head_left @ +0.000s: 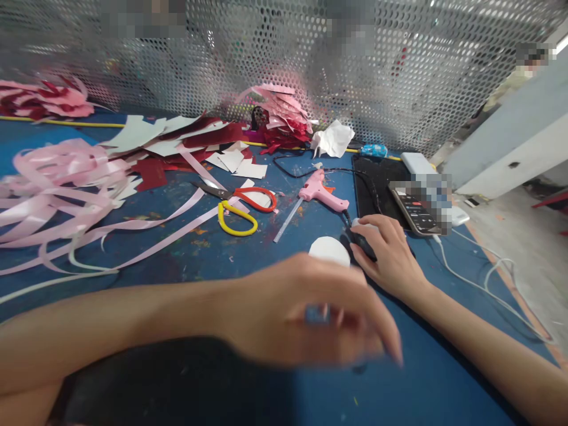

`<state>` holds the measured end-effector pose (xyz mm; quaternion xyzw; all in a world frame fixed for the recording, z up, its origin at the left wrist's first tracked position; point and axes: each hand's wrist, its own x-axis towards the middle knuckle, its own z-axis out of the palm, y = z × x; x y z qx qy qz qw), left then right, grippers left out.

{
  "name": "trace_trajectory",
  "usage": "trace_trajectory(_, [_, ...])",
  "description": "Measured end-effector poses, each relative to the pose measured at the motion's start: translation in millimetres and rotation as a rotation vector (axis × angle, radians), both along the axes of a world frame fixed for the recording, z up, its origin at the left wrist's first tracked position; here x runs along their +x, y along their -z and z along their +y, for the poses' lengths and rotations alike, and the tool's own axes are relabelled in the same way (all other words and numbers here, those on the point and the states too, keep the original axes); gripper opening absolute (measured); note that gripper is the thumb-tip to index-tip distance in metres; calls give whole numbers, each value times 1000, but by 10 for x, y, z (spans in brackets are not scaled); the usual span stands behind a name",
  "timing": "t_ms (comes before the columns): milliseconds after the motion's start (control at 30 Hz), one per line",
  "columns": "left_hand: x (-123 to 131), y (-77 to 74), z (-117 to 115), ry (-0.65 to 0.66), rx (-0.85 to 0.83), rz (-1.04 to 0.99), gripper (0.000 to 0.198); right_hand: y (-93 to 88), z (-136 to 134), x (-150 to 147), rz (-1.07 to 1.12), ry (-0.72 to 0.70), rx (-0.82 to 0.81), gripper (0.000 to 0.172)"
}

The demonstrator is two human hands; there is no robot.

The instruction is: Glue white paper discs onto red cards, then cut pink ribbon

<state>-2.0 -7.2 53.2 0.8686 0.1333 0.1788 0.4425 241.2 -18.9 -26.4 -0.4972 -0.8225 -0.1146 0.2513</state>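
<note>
My left hand (306, 316) reaches across the front of the blue table (266, 260), smeared by motion, with its fingers curved downward; whether it holds anything is unclear. Just beyond it stands a white round object (329, 249). My right hand (390, 254) lies curled over a small black object (361, 242) beside the white one, with a white patch showing at its fingertips. A pink glue gun (320, 192) with a glue stick lies a little farther back, its black cord running toward my right hand.
Red- and yellow-handled scissors (242, 207) lie mid-table. Pink ribbon (57, 189) trails on the left, with paper scraps (177, 142) behind. A phone (417, 210) rests on a black pad (377, 183) at right. White cables (488, 278) run along the table's right edge. A perforated metal screen (284, 59) closes the back.
</note>
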Motion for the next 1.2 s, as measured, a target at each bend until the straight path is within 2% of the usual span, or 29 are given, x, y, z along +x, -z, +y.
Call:
trace_trajectory(33, [65,88,99,-50,100,60,29,-5,-6,4,3,16,9,24])
trace_trajectory(67, [114,195,189,-173,208,134,37,-10,-11,9,6,29,17,23])
trace_trajectory(100, [148,310,265,-287,305,200,55,-15,-18,12,11,37,21,23])
trace_trajectory(133, [168,420,324,-333,359,258,70,-19,-25,14,15,37,20,24])
trace_trajectory(200, [180,585,388,-324,396,300,73,-27,-41,5,19,23,1,26])
trace_trajectory(267, [173,646,391,-309,378,261,68,-37,-62,-26,28,-4,-34,31])
trace_trajectory(367, [165,594,332,-307,213,162,52,-60,-114,-108,102,-46,-101,30])
trace_trajectory(467, [178,532,275,-325,-165,56,32,-92,-189,-208,273,-85,-204,18])
trace_trajectory(567, [209,538,260,-404,-515,-64,26,-119,-259,-292,451,-51,-304,29])
trace_trajectory(633, [229,557,271,-442,-628,-99,23,-130,-281,-329,537,1,-364,32])
trace_trajectory(867, [248,569,292,-543,-719,-138,18,-155,-233,-358,729,125,-567,36])
trace_trajectory(1200, [262,562,302,-581,-780,-138,16,-180,-220,-368,763,105,-581,32])
